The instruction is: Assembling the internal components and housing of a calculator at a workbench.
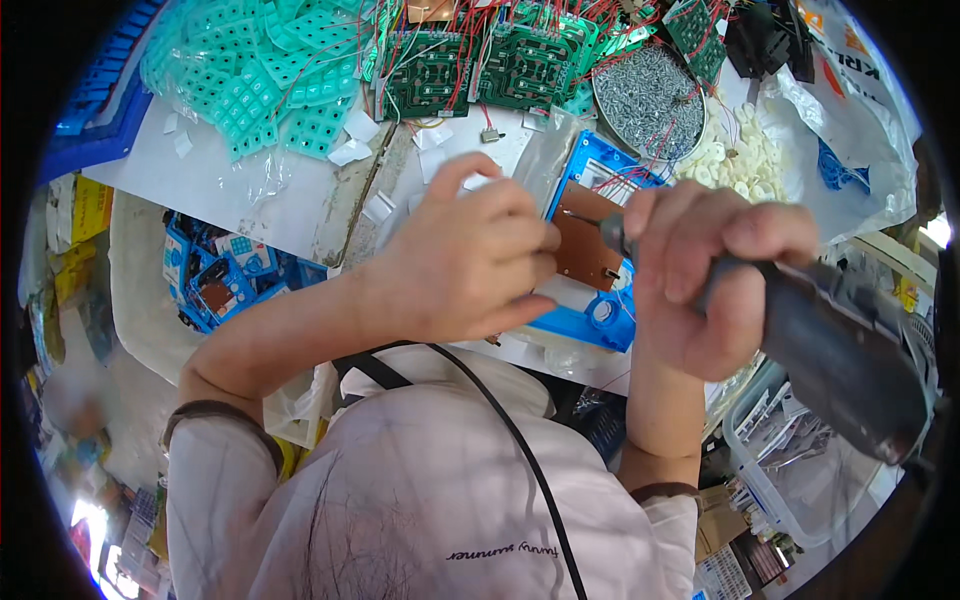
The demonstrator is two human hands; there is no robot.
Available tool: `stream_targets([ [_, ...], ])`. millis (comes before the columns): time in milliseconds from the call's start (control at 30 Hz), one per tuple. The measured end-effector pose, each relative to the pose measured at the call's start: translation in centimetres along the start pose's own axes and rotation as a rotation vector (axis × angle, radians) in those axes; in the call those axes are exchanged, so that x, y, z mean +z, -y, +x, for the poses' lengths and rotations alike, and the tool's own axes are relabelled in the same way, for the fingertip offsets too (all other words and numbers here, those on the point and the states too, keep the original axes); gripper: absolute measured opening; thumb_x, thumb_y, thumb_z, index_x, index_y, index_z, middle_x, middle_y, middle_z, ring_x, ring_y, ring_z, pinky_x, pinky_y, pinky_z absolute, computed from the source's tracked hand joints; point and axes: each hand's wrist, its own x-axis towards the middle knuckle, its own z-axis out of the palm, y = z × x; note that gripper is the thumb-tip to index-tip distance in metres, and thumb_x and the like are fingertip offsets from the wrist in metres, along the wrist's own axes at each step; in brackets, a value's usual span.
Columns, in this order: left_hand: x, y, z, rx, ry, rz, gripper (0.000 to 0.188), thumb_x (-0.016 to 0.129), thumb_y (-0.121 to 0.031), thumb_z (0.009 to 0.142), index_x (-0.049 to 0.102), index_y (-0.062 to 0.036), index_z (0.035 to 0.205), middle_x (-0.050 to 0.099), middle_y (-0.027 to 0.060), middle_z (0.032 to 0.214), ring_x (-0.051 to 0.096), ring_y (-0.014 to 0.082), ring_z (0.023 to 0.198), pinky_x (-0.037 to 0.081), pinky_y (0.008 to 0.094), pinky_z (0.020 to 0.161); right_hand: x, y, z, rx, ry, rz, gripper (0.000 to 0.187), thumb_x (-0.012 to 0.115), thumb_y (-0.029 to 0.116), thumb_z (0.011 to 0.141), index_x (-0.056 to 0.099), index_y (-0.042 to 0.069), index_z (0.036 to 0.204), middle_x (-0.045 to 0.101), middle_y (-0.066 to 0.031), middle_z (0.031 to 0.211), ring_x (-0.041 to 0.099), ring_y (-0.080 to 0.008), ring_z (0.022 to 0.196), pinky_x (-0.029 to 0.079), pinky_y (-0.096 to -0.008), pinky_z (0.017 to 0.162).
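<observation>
My right hand [700, 270] is closed around a dark power screwdriver [840, 350]. Its thin bit points left over a brown circuit board [585, 240], though I cannot tell whether the tip touches it. That board sits in a blue plastic casing [570, 322], which lies at a slant on the table before me. Just left of the casing, my left hand [475, 250] hovers with its fingers bent and the thumb apart from them. Nothing shows in it. Both hands hide parts of the casing.
A round dish of screws [650, 100] stands behind the casing, with pale small parts [735, 155] to its right. Green circuit boards [430, 75] with red wires and teal rubber keypads [260, 75] lie at the back. A white bin [140, 270] holds blue assemblies at left.
</observation>
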Motion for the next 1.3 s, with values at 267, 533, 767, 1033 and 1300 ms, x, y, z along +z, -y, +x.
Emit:
stream_targets([
  [267, 1.3, 0.3, -0.6, 0.080, -0.047, 0.098, 0.009, 0.077, -0.024, 0.073, 0.072, -0.0185, 0.076, 0.065, -0.0077, 0.094, 0.057, 0.0133, 0.096, 0.030, 0.0535, 0.104, 1.0, -1.2, 0.7, 0.024, -0.017, -0.142, 0.024, 0.064, 0.018, 0.098, 0.042, 0.007, 0.098, 0.052, -0.0050, 0.067, 0.049, -0.0152, 0.058, 0.048, -0.0386, 0.066],
  [533, 1.1, 0.9, -0.2, 0.111, -0.017, 0.102, 0.008, 0.076, -0.022, 0.075, 0.071, -0.0203, 0.081, 0.066, -0.0083, 0.098, 0.058, 0.0122, 0.098, 0.030, 0.0540, 0.104, -0.3, -1.3, 0.7, 0.025, 0.039, -0.079, 0.026, 0.068, 0.021, 0.096, 0.047, 0.007, 0.103, 0.052, -0.0028, 0.065, 0.047, -0.0144, 0.054, 0.045, -0.0355, 0.059],
  [767, 2.1, -1.0, 3.2, 0.056, 0.109, 0.028, 0.016, 0.077, -0.016, 0.077, 0.070, -0.0169, 0.092, 0.063, -0.0032, 0.096, 0.058, 0.0187, 0.101, 0.030, 0.0506, 0.101, -8.5, 6.8, 0.0, -0.122, -0.058, -0.155, 0.035, 0.052, 0.029, 0.102, 0.055, 0.008, 0.130, 0.052, -0.0021, 0.081, 0.048, -0.0158, 0.072, 0.044, -0.0442, 0.083],
  [1033, 5.7, -3.4, 7.6, 0.264, 0.206, 0.015, 0.014, 0.078, -0.015, 0.074, 0.067, -0.0148, 0.084, 0.060, -0.0009, 0.091, 0.057, 0.0196, 0.094, 0.034, 0.0481, 0.097, -11.2, 7.5, -3.8, -0.198, -0.422, -0.376, 0.038, 0.064, 0.006, 0.095, 0.049, -0.007, 0.128, 0.063, -0.0129, 0.088, 0.062, -0.0219, 0.078, 0.053, -0.0465, 0.086],
  [1300, 5.2, -3.1, 7.8, 0.285, 0.215, -0.033, 0.020, 0.080, -0.014, 0.072, 0.066, -0.0151, 0.087, 0.061, -0.0017, 0.090, 0.057, 0.0206, 0.089, 0.034, 0.0457, 0.090, -11.1, 10.0, -6.0, -0.270, -0.634, -0.837, 0.045, 0.061, 0.007, 0.096, 0.044, -0.008, 0.134, 0.061, -0.0201, 0.109, 0.061, -0.0288, 0.097, 0.049, -0.0541, 0.098],
])
